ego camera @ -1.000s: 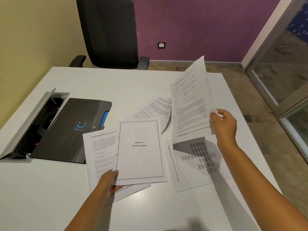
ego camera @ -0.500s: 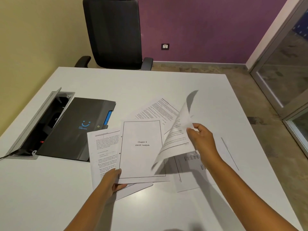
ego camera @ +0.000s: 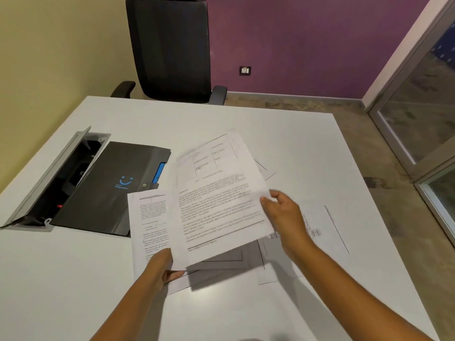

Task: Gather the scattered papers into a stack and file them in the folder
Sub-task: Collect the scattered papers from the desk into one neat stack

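While the print on the sheets is too blurred to read, the dark folder (ego camera: 110,188) shows only a blue smiley logo and lies closed on the white table (ego camera: 283,134), left of the papers. The right hand (ego camera: 283,215) pinches the right edge of a text sheet (ego camera: 216,200), raised over the pile (ego camera: 147,227), whose near edge the left hand (ego camera: 160,267) grips.

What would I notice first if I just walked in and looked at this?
Probably the big printed page in mid-table, pinched at its right edge by the right hand and held over other sheets that the left hand holds. Next, the dark folder with a blue smiley, lying to the left.
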